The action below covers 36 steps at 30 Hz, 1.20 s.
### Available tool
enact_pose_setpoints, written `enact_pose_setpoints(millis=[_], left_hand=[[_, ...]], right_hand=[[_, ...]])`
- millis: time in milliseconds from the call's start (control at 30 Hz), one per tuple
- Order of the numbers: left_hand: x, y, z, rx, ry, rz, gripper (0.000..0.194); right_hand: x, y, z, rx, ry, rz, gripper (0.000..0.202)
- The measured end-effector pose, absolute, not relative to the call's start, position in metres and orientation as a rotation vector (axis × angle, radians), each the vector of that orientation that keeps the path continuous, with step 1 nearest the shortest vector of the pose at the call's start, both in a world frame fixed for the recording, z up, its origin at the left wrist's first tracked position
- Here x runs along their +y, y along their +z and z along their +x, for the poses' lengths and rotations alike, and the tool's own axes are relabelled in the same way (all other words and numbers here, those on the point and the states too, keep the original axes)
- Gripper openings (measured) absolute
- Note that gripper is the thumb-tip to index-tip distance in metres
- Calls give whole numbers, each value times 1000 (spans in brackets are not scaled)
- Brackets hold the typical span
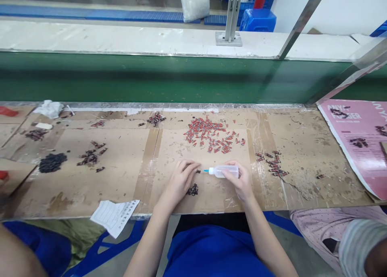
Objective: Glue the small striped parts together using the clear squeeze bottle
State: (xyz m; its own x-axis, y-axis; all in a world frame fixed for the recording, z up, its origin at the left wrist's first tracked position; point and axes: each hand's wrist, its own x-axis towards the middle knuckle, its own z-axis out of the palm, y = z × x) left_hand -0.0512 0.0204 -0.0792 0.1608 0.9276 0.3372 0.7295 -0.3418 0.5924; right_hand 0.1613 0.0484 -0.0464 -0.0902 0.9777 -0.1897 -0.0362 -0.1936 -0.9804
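Clear squeeze bottle (pixel 226 171) lies level in curled right hand (pixel 240 182), nozzle toward left hand (pixel 180 179); left fingertips pinch small dark part (pixel 198 171).

This is a factory assembly line, a hand-work station rather than a home or office. A long green conveyor belt (pixel 151 77) runs across at twelve o'clock behind a bench covered in taped cardboard (pixel 121 176), on which small parts lie sorted in heaps: a red pile (pixel 211 134) at twelve, dark piles (pixel 53 162) at nine. Metal frame posts (pixel 231 15) and blue plastic stools (pixel 258 20) stand beyond the belt, and other seated workers show at three and eight o'clock.
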Motion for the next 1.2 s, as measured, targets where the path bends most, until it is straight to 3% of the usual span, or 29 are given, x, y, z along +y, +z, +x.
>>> enact_pose_setpoints(millis=[433, 1200], left_hand=[[20, -73, -57, 1572, 930, 1930, 13], [19, -69, -54, 1638, 951, 1792, 7]], right_hand=[[43, -60, 135, -1109, 1248, -1379, 27], [42, -58, 137, -1095, 1317, -1361, 27]])
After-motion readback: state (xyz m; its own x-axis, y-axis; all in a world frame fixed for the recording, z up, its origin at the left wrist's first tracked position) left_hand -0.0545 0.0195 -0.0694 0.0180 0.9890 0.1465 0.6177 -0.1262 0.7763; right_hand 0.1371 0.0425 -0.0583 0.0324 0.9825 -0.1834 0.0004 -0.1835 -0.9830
